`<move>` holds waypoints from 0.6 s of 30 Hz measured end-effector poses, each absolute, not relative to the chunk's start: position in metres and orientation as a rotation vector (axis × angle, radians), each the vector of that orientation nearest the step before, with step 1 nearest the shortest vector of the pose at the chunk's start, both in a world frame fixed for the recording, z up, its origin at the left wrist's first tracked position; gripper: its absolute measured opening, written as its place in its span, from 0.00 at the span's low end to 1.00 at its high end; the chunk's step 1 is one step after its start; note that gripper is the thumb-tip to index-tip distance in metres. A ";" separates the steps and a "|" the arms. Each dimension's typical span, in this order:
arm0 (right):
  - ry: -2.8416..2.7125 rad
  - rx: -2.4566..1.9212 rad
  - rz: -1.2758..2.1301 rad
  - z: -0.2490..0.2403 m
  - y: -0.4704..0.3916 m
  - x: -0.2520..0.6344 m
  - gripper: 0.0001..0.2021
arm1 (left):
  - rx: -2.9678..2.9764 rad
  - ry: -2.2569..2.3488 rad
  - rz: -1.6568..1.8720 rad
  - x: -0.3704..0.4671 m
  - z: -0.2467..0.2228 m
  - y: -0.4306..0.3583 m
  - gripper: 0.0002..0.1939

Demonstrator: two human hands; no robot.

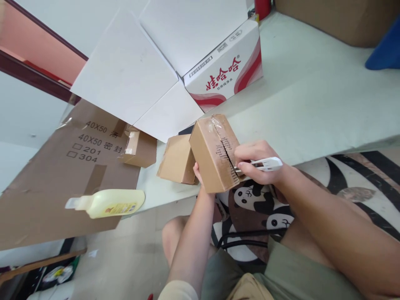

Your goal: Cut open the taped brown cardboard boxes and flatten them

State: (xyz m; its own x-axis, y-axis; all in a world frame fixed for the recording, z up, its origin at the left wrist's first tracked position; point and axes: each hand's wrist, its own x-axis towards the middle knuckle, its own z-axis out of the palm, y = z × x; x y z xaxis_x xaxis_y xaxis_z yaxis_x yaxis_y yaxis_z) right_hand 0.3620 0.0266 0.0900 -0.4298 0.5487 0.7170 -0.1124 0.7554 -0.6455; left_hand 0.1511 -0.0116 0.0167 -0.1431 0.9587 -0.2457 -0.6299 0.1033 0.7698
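Observation:
A small brown cardboard box (206, 156) is tilted up off the table, its taped seam facing right. My left hand (198, 173) grips it from the left and beneath; most of those fingers are hidden behind the box. Wrapped round a white utility knife (270, 164), my right hand (256, 160) holds the blade at the lower end of the seam. A jagged dark slit runs along the tape, which is wrinkled and shiny near the top. Just left of it stands a second brown carton (176, 158).
Another small carton (142, 149) sits farther left, near a pale yellow pump bottle (117, 203) and a large printed cardboard sheet (103, 175). Behind are white panels (125, 66) and a white-and-red water carton (225, 71). The pale table (312, 91) extends right, with a blue object (386, 52) at its edge.

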 end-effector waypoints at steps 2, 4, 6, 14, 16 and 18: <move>-1.880 -0.335 0.799 0.088 0.027 0.360 0.12 | 0.473 0.931 1.444 0.151 0.018 -0.012 0.39; -1.885 -0.329 0.834 0.086 0.028 0.357 0.13 | 0.481 0.932 1.436 0.152 0.018 -0.013 0.39; -1.892 -0.324 0.865 0.085 0.029 0.356 0.13 | 0.486 0.933 1.455 0.152 0.019 -0.013 0.39; -1.850 -0.323 0.880 0.084 0.030 0.355 0.14 | 0.476 0.980 1.451 0.157 0.022 -0.012 0.40; -1.822 -0.327 0.868 0.086 0.028 0.356 0.14 | 0.465 1.006 1.464 0.156 0.020 -0.011 0.39; -1.770 -0.337 0.854 0.089 0.027 0.359 0.14 | 0.446 1.024 1.486 0.153 0.017 -0.009 0.38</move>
State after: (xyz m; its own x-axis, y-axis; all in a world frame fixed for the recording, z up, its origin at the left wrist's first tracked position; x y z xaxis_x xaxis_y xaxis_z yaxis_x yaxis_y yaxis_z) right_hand 0.3588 0.0267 0.0892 -0.3702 0.6022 0.7073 -0.1787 0.7010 -0.6904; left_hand 0.1530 -0.0087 0.0166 -0.2097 0.9363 -0.2818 -0.5967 0.1058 0.7955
